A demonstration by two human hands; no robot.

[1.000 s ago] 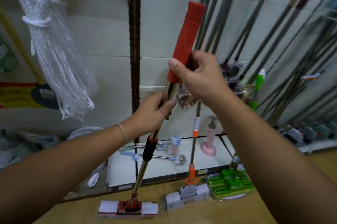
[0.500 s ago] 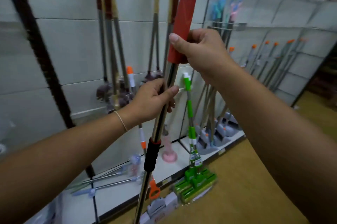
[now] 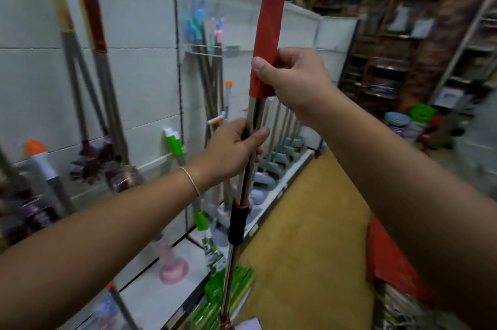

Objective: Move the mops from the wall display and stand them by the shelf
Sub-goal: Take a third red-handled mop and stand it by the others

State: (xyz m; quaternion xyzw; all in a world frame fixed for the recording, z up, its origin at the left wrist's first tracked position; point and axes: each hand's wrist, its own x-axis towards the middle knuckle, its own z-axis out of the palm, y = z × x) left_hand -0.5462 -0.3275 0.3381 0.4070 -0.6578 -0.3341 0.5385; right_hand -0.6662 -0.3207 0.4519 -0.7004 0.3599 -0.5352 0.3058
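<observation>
The left hand [image 3: 231, 152] grips the chrome shaft of the mop [image 3: 243, 190], held nearly upright; just above it the right hand [image 3: 295, 82] is clamped on the red grip (its lower end). Left of both hands, wall display [image 3: 139, 82] with leaning mops; below, yellow floor [image 3: 309, 235]; right, blurred shelves [image 3: 390, 61].

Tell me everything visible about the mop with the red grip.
The mop has a shiny metal pole, a red grip sleeve at the top and a black collar lower down. It stands nearly upright. The right hand grips the sleeve's lower end; the left hand grips the bare pole. Its head is mostly cut off.
</observation>
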